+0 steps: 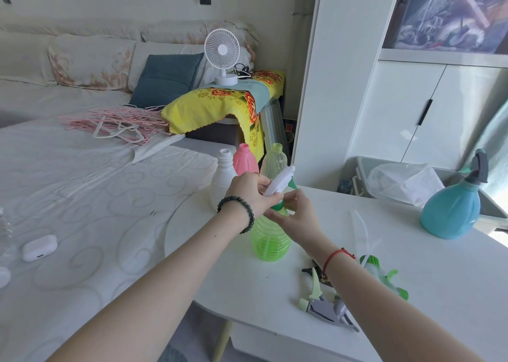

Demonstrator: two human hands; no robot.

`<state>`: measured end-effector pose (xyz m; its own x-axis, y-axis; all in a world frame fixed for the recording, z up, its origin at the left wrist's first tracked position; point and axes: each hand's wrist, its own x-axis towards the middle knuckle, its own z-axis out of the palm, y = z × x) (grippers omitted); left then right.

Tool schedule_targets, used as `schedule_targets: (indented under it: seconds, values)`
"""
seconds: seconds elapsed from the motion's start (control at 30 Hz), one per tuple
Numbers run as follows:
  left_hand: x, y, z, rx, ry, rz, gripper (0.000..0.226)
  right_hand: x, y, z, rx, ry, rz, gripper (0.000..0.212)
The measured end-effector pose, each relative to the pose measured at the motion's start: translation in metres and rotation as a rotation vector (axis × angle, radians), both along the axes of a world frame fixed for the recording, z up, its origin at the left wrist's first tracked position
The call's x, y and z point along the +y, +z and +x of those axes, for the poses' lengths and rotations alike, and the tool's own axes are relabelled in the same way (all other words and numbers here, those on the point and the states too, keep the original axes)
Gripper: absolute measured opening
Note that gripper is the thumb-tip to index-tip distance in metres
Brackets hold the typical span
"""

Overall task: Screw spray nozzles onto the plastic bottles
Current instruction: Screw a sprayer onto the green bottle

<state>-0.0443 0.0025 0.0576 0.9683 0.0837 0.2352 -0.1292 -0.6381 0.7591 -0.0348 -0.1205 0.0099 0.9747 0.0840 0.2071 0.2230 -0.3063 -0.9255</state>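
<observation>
Green bottle [270,238] stands upright on the white surface [412,265], ribbed and see-through, nothing clearly inside it. A white spray nozzle [278,181] sits at its neck. Left hand [251,190] wraps the nozzle head, right hand [295,214] pinches the green collar at the neck. Just behind, three open bottles: white bottle [223,180], pink bottle [244,161], clear bottle [275,159], contents not discernible. Loose nozzles [327,306] lie near the right forearm. Far right, a blue sprayer [453,210] already capped.

translucent ribbed plastic green bottle [270,238], glossy table [412,251]
</observation>
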Motion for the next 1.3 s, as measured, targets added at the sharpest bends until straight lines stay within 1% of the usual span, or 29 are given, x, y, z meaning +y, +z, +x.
schedule_targets:
  seconds: [0.03, 0.1, 0.17, 0.23, 0.3, 0.37, 0.43, 0.5, 0.6, 0.7, 0.77, 0.87, 0.93, 1.0, 1.03, 1.07, 1.13, 1.17, 1.3]
  values:
    - [0.000, 0.000, 0.000, -0.002, 0.003, 0.000, 0.023, 0.000, 0.001, -0.001, 0.019, 0.022, 0.005, 0.035]
    - [0.001, 0.000, 0.000, -0.008, -0.001, 0.005, 0.023, -0.003, 0.002, -0.002, 0.045, 0.140, 0.011, 0.038]
    - [0.001, 0.000, 0.000, -0.011, -0.011, 0.015, 0.022, -0.007, 0.003, -0.003, 0.028, 0.197, -0.004, 0.030]
    - [0.001, 0.000, 0.001, -0.011, -0.018, 0.021, 0.022, -0.008, 0.004, -0.002, 0.017, 0.131, -0.006, 0.023]
    - [0.001, 0.000, 0.001, -0.010, -0.018, 0.019, 0.021, -0.007, 0.008, 0.000, 0.037, 0.073, -0.003, 0.031]
    - [0.001, 0.001, 0.001, -0.017, -0.018, 0.026, 0.022, -0.009, 0.011, 0.001, 0.062, 0.124, -0.026, 0.036]
    - [0.001, 0.001, 0.001, -0.027, -0.016, 0.030, 0.023, -0.011, 0.011, 0.000, 0.023, 0.211, -0.070, 0.029]
    - [0.001, 0.000, 0.001, -0.032, -0.018, 0.029, 0.023, -0.010, 0.009, 0.000, -0.020, 0.176, -0.089, 0.023]
    - [0.001, 0.001, 0.001, -0.029, -0.023, 0.024, 0.024, -0.005, 0.011, 0.000, -0.025, 0.088, -0.100, 0.026]
    - [0.001, 0.000, 0.002, -0.047, -0.021, 0.035, 0.028, -0.005, 0.012, -0.001, -0.044, 0.128, -0.150, 0.027]
    - [0.003, -0.005, 0.003, -0.045, -0.065, 0.011, 0.035, -0.007, 0.011, -0.001, -0.082, 0.146, -0.166, 0.023]
    - [0.013, -0.028, -0.001, 0.046, -0.201, -0.221, 0.057, -0.009, 0.014, 0.000, -0.091, 0.169, -0.188, 0.019]
    - [0.023, -0.052, -0.006, 0.113, -0.214, -0.335, 0.075, -0.010, 0.016, 0.001, -0.073, 0.207, -0.201, 0.018]
    - [0.030, -0.074, -0.009, 0.191, -0.251, -0.339, 0.084, -0.011, 0.017, 0.002, -0.055, 0.227, -0.202, 0.018]
    - [0.030, -0.081, -0.009, 0.221, -0.283, -0.331, 0.083, -0.012, 0.017, 0.003, -0.051, 0.229, -0.202, 0.018]
    - [0.029, -0.085, -0.008, 0.239, -0.311, -0.337, 0.077, -0.012, 0.018, 0.004, -0.047, 0.228, -0.198, 0.018]
    - [0.027, -0.088, -0.006, 0.252, -0.319, -0.386, 0.062, -0.011, 0.018, 0.004, -0.048, 0.218, -0.187, 0.020]
    - [0.026, -0.090, -0.005, 0.242, -0.311, -0.403, 0.059, -0.011, 0.017, 0.005, -0.054, 0.209, -0.185, 0.020]
    - [0.027, -0.096, -0.003, 0.178, -0.302, -0.388, 0.058, -0.007, 0.009, 0.005, -0.081, 0.123, -0.174, 0.021]
